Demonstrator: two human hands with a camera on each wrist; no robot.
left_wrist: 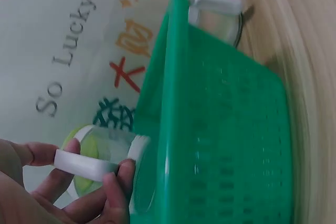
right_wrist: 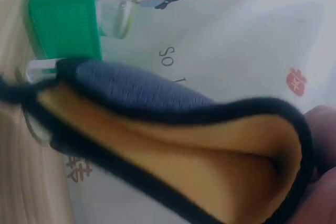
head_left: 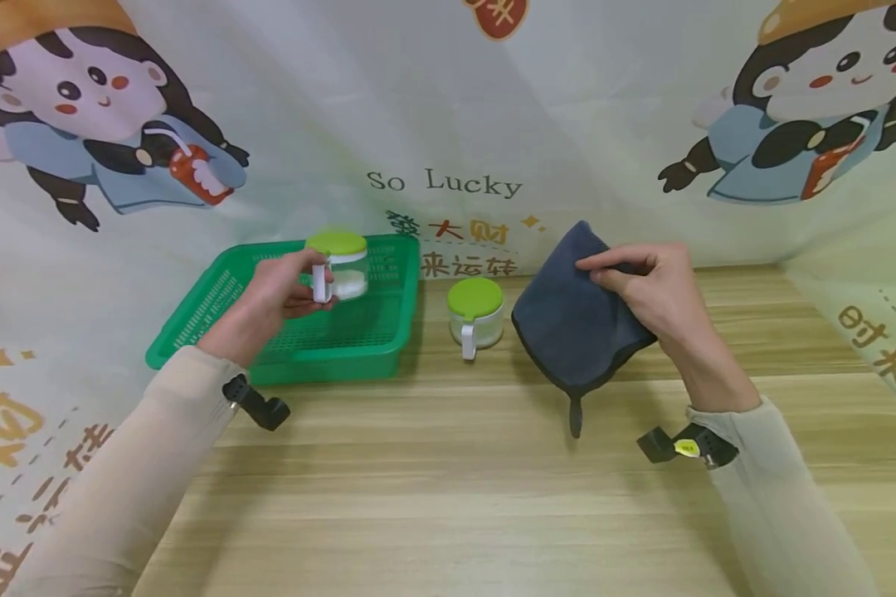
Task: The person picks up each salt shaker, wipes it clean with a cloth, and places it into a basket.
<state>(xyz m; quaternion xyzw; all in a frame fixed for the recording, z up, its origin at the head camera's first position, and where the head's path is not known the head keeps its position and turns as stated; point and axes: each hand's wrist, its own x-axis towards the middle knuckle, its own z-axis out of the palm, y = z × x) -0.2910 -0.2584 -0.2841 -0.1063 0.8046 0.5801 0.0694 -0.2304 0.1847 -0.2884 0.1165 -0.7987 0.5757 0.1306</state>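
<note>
My left hand (head_left: 276, 286) grips the white handle of a clear jar with a lime-green lid (head_left: 353, 278), held over the green plastic basket (head_left: 343, 365). White contents show low in that jar. In the left wrist view the fingers curl round the handle (left_wrist: 86, 165). My right hand (head_left: 653, 290) pinches a dark grey-blue cloth (head_left: 567, 307) between thumb and fingers; it hangs down with a small loop at its lowest corner. The right wrist view shows its orange-yellow inner side (right_wrist: 210, 166) and black edging. A second green-lidded jar (head_left: 476, 311) stands on the table between basket and cloth.
The basket stands at the back left of the wood-grain table (head_left: 448, 497), near a printed white backdrop (head_left: 328, 108). Backdrop fabric also borders the table at the left and right sides.
</note>
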